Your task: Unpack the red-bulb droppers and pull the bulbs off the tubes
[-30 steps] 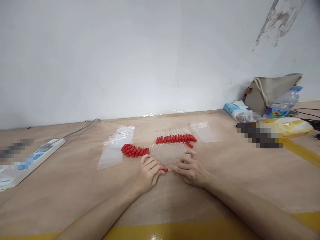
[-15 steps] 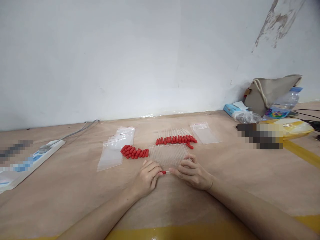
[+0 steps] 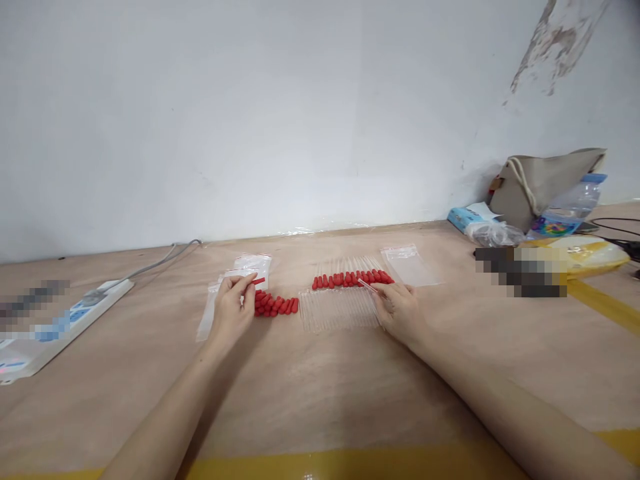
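My left hand [image 3: 235, 307] is raised over the left part of the table, thumb and fingers pinched on a red rubber dropper bulb [image 3: 259, 281]. Just beyond and to its right lies a pile of red dropper bulbs [image 3: 273, 305]. My right hand [image 3: 400, 308] grips a thin clear dropper tube [image 3: 367, 285], whose end points up and to the left. Under and beside that hand, a row of clear tubes [image 3: 337, 310] lies side by side. Behind them runs a line of droppers with red bulbs [image 3: 345, 279], their clear stems pointing toward the wall.
Clear zip bags [image 3: 255, 264] lie at the left, partly behind my left hand, and another zip bag [image 3: 413, 265] at the right. A white power strip [image 3: 75, 327] sits far left. A tissue pack [image 3: 470, 217], a grey bag [image 3: 543, 183] and a yellow-and-white package [image 3: 580, 255] stand right.
My hands were together at the front, with a red bulb and a clear tube end to end between them. They have separated: the left moved left and up to the bulb pile, the right up over the tubes.
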Action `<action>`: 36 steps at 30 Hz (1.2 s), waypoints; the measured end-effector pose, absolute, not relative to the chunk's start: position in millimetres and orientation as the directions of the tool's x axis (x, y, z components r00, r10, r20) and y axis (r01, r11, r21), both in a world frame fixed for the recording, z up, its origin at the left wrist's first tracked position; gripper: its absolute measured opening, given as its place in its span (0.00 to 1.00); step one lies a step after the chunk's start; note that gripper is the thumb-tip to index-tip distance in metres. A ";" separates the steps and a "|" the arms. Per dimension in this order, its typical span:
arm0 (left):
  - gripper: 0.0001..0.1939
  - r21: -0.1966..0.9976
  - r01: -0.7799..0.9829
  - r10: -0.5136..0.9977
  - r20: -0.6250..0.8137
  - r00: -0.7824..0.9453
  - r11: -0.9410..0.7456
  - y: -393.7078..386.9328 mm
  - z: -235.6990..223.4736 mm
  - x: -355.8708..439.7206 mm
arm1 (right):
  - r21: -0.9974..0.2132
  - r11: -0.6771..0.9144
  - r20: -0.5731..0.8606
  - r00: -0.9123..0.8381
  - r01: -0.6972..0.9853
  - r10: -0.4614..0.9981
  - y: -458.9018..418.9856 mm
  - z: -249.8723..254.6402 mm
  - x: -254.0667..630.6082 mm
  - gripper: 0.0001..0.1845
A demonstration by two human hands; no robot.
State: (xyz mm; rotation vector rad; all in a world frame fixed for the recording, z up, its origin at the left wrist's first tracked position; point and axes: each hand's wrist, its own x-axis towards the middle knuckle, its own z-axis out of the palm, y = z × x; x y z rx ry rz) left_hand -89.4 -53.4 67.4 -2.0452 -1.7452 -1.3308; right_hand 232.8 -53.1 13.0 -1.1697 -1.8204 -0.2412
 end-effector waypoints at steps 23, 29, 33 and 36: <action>0.09 0.318 0.915 0.794 0.607 0.004 -0.248 -47.8 53.7 -107.4 | -0.057 0.515 0.728 -0.318 0.855 0.607 -56.0 7.6 222.1 0.09; 0.09 0.270 0.925 0.765 0.643 0.034 -0.269 -45.6 51.4 -109.4 | -0.076 0.527 0.719 -0.320 0.847 0.617 -58.8 9.0 220.8 0.13; 0.09 0.285 0.924 0.710 0.704 -0.021 -0.255 -49.7 56.1 -108.7 | -0.127 0.524 0.765 -0.253 0.842 0.592 -59.0 9.8 221.6 0.12; 0.08 0.274 0.924 0.665 0.747 -0.030 -0.266 -50.0 63.7 -100.6 | -0.176 0.479 0.785 -0.171 0.860 0.595 -56.7 9.7 224.9 0.11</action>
